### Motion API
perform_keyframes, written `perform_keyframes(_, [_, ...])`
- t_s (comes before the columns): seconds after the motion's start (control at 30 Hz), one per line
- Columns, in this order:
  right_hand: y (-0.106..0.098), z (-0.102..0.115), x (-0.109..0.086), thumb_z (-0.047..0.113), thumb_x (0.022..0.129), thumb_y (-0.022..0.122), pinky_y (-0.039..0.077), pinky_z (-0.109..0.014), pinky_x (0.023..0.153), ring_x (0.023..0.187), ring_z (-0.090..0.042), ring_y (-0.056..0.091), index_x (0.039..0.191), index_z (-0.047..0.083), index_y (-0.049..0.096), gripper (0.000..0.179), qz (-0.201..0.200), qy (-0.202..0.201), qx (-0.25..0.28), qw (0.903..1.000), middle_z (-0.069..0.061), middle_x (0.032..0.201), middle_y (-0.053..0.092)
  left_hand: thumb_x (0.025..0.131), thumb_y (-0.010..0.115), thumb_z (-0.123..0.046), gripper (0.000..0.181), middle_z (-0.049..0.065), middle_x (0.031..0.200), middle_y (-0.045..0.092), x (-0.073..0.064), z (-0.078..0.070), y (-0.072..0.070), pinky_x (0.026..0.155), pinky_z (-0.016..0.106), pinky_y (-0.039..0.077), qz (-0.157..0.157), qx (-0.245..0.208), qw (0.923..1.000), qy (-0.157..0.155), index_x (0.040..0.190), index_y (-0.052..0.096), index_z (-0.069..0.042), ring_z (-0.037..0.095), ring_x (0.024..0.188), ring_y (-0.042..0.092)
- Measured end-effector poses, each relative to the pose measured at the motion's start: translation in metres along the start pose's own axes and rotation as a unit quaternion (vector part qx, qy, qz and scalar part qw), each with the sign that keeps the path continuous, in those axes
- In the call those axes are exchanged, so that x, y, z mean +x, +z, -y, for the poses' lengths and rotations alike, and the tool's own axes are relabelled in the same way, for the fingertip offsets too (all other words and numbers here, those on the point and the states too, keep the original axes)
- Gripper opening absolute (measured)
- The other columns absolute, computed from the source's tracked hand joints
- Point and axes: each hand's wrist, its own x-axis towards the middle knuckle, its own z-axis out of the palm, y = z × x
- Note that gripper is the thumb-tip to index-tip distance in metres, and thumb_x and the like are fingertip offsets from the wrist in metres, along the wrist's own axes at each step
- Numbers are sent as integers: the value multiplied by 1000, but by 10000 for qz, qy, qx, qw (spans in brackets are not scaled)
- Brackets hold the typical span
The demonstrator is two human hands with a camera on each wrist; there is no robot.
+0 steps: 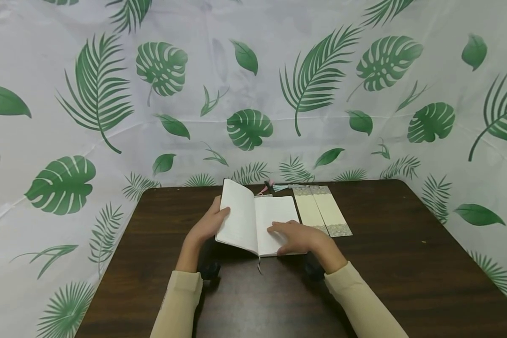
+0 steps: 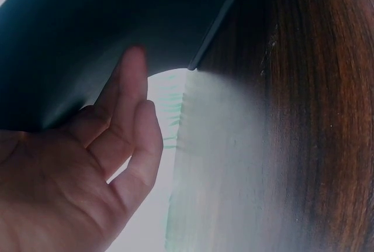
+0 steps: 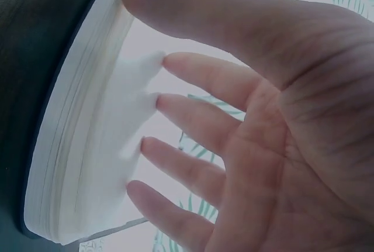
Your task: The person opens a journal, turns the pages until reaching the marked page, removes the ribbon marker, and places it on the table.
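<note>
A notebook [image 1: 247, 218] with white pages and a smooth dark cover lies spread on the wood-grain tabletop [image 1: 388, 272], beside two pale rectangular strips [image 1: 328, 206]. The left hand [image 1: 209, 223] has its grip pinched on the notebook's raised half; the right hand [image 1: 297, 236], grip loose, touches the page.

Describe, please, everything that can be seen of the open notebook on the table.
The notebook lies open on the dark, wood-grained table. Its pages look like white paper, with no writing that I can make out; its cover is dark and smooth. A thin ribbon sticks out at the near end of the spine. The left half is raised and curved, held at its outer edge by the left hand; the right hand touches the right page.
</note>
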Motion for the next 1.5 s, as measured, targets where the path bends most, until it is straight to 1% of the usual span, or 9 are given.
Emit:
perform_keyframes(0.3, [0,0,0,-6,93,69,43,-58,119,147,-41,51,149,6,61,59,-40,-228,-42,9997,-18,160,55,117,32,-23,65,28,155,32,-1,-4,0,96,37,47,56,33,10000,36,170,-1,-3,36,117,55])
perform_keyframes(0.5, [-1,3,-2,-7,92,71,45,-57,118,144,-39,55,151,7,60,61,-240,59,-330,9991,-13,157,58,117,32,-22,65,29,154,32,-1,-4,-1,94,37,48,58,3,9999,96,170,-2,-3,35,114,57])
perform_keyframes(0.7, [-4,5,-5,-3,92,72,43,-66,116,144,-42,54,154,11,59,64,-523,399,-662,9956,-12,159,58,117,32,-23,65,28,153,33,1,-4,-1,93,35,49,41,-23,10000,79,170,-1,-4,34,113,58])
perform_keyframes(0.83, [-6,3,-5,3,93,76,45,-67,113,143,-41,56,155,12,59,64,-917,445,-733,9921,-11,158,59,117,33,-23,65,27,153,33,-1,-4,0,93,37,50,42,-41,10000,8,169,-1,-4,34,113,58])
perform_keyframes(1.0, [-10,1,-3,14,90,86,47,-66,109,141,-42,57,152,14,61,67,-1608,338,-897,9823,-13,156,61,117,34,-21,65,27,157,32,-1,-2,2,106,47,44,-34,-1,10000,-19,169,1,-4,38,123,51])
perform_keyframes(1.13, [-13,2,-2,18,90,87,45,-67,112,147,-45,51,155,15,58,72,-1931,274,-814,9774,-18,163,53,116,34,-21,65,26,158,30,0,-2,2,113,52,38,-55,-11,10000,-7,169,1,-4,39,128,47])
perform_keyframes(1.27, [-15,4,0,23,91,87,42,-69,114,152,-46,44,158,17,55,74,-2301,218,-675,9706,-19,169,44,117,33,-22,65,26,157,31,0,-2,1,111,51,39,-42,-27,10000,-26,170,0,-5,39,126,48])
perform_keyframes(1.4, [-14,4,5,19,94,84,43,-70,113,157,-48,36,166,18,44,82,-2802,205,-260,9594,-19,176,31,117,33,-23,66,26,157,30,0,0,0,110,51,40,12,-8,10000,-6,170,-1,-5,38,125,48])
perform_keyframes(1.5, [-10,5,9,18,96,81,43,-67,115,160,-46,31,173,21,24,96,-2973,277,277,9540,-16,179,24,117,33,-23,65,26,158,30,1,0,1,112,53,39,26,-42,10000,-2,170,0,-5,39,126,47])
